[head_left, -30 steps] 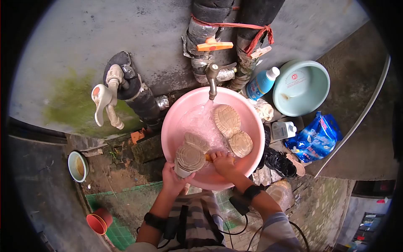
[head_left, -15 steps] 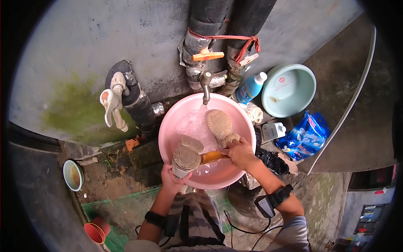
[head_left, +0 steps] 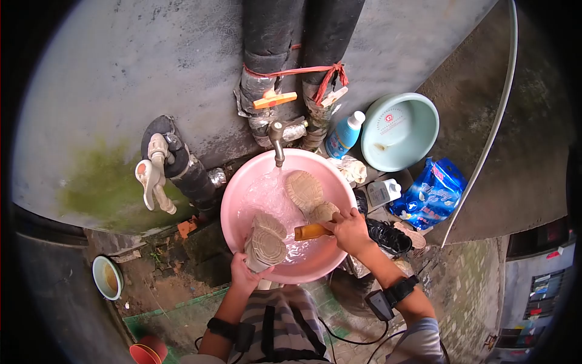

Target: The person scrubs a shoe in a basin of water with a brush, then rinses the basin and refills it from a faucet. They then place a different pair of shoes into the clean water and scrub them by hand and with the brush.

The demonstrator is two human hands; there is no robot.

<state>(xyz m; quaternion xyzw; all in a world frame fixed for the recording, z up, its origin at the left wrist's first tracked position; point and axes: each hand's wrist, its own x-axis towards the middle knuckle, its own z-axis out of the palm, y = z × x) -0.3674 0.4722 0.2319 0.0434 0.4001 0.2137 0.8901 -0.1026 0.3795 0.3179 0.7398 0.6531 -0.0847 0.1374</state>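
My left hand (head_left: 245,274) grips the heel end of a beige-soled shoe (head_left: 265,242), sole up, over the lower left of the pink basin (head_left: 227,212). In my right hand (head_left: 351,232) is a brush with a wooden, yellow-brown handle (head_left: 312,232), held over the basin's right side. The brush end lies near the shoe but apart from it; its bristles cannot be made out. A second shoe (head_left: 304,190) lies sole up in the water, behind my right hand. Water runs from the metal tap (head_left: 277,144) into the basin.
Right of the basin are a blue bottle (head_left: 344,137), a pale green basin (head_left: 401,133), a white bottle (head_left: 383,192), a blue detergent bag (head_left: 429,193) and black shoes (head_left: 389,236). A white-handled valve (head_left: 148,182) sticks out at left. Red pots (head_left: 148,350) stand lower left.
The brush has moved off the held shoe to the right, leaving a gap. The held shoe has turned slightly. The whole view has shifted, with the basin now lower and further left.
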